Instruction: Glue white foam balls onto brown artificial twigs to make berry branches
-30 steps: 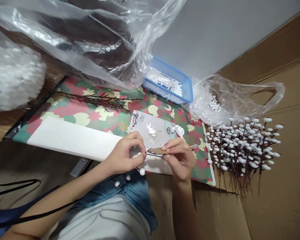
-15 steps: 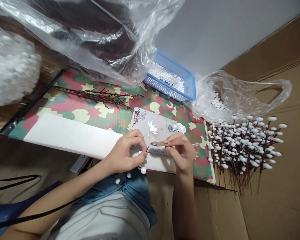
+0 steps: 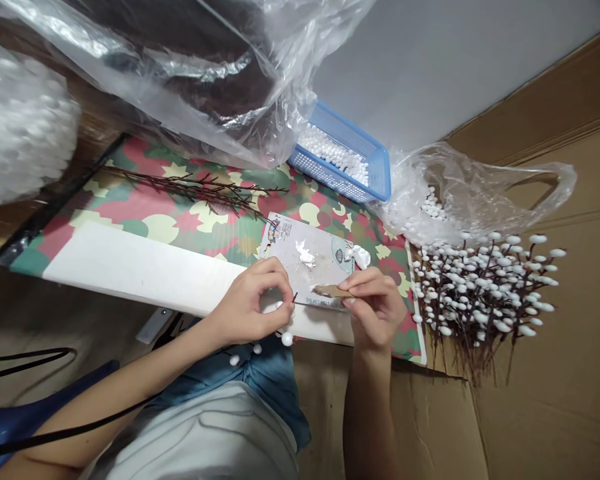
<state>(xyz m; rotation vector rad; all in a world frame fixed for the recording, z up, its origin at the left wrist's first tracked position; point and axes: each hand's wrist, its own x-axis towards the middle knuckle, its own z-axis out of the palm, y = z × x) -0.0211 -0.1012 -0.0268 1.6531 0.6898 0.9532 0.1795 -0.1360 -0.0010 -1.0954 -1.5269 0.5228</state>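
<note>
- At far left, a clear bag full of white balls [image 3: 25, 133] bulges beside the tabletop [image 3: 160, 232]; I can read no writing on it.
- Next, bare brown twigs [image 3: 195, 189] lie on the camouflage-like cover, their long axis running left to right, branching ends toward the grey card.
- The left hand [image 3: 247, 303] is closed in a pinch, thumb against forefinger, on a dark-stemmed sprig. That sprig [image 3: 287, 339] is at the tabletop's near edge, its white balls hanging below the hand over the lap; the hand hides part of its stem. A short stem end pokes up beyond the fingertips.
- Right of that stem end, and apart from it, is the tip of a flat brown stick [image 3: 336, 291]. The stick's long axis runs roughly sideways over the card, its smeared tip pointing left at the sprig. The left hand is the nearer to the stem end.
- Beneath, the grey card [image 3: 325, 267] bears a white blob [image 3: 305, 254]. Its lower edge reads "DIY HOT MELT GLUE", the remainder unclear; a cartoon print, small lines and a round badge are too small to read.
- Behind the card, a blue basket [image 3: 363, 190] holds white balls.
- The right hand [image 3: 379, 308] grips the stick's right end between thumb and fingers.
- Farthest right, ball-tipped sprigs [image 3: 485, 283] lie bunched before a crumpled clear bag [image 3: 460, 193].
</note>
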